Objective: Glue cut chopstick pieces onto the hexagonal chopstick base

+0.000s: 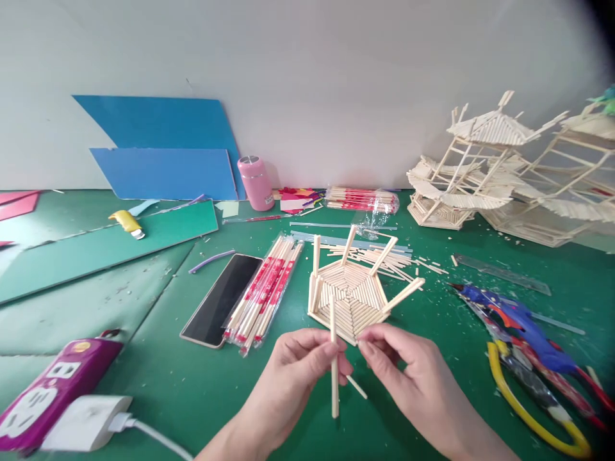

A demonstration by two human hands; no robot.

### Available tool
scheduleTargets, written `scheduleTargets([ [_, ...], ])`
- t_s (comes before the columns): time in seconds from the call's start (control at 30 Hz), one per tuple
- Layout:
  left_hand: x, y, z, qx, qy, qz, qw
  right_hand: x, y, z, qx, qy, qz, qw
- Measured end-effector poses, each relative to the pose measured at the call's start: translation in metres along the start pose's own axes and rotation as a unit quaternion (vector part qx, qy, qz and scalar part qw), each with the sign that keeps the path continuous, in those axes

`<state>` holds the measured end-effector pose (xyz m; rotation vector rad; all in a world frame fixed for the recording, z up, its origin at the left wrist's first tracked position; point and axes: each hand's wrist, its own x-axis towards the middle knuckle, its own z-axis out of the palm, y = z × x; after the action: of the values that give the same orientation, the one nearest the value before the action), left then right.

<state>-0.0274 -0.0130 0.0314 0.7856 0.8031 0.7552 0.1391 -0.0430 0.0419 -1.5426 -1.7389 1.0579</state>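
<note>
My left hand [307, 362] pinches a pale wooden stick [335, 384] between thumb and fingers, its length running toward me. A second, thinner stick [357, 387] pokes out beneath those fingers; whether it is held too, I cannot tell. Just beyond lies a hexagonal base [346, 298] built of wooden sticks, with several posts rising outward from its corners. My right hand [403, 365] is closed in a pinch at the base's near corner. What sits between its fingertips is hidden.
Left of the base are packaged sticks [264, 291] and a phone [221, 301]. A blue glue gun [523, 326] and yellow-handled pliers [509, 384] lie right. Loose sticks [379, 256] lie behind it; stick pavilions [480, 166] stand back right. A power strip [52, 384] is front left.
</note>
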Motion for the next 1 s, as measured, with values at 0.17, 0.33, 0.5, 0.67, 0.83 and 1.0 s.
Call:
scheduleTargets([
  [0.17,0.004,-0.001,0.022,0.426,0.047,0.184,0.885,0.004,-0.005,-0.002,0.193,0.039,0.015,0.980],
  [0.33,0.007,-0.009,0.030,0.590,0.057,0.294,0.750,0.005,0.003,0.002,0.238,0.087,0.030,0.967],
  [0.5,0.007,-0.009,0.033,0.550,0.060,0.267,0.789,0.006,0.012,0.003,0.279,0.111,0.043,0.953],
  [0.67,0.005,0.002,0.025,0.303,0.049,0.049,0.950,0.012,0.023,-0.001,0.367,0.122,0.068,0.920],
  [0.83,0.013,0.007,0.006,0.090,0.130,-0.002,0.987,0.016,0.023,-0.008,0.396,0.125,0.069,0.907],
  [1.0,0.020,0.006,0.003,0.087,0.077,-0.016,0.993,0.017,0.021,-0.011,0.390,0.103,0.064,0.913],
])
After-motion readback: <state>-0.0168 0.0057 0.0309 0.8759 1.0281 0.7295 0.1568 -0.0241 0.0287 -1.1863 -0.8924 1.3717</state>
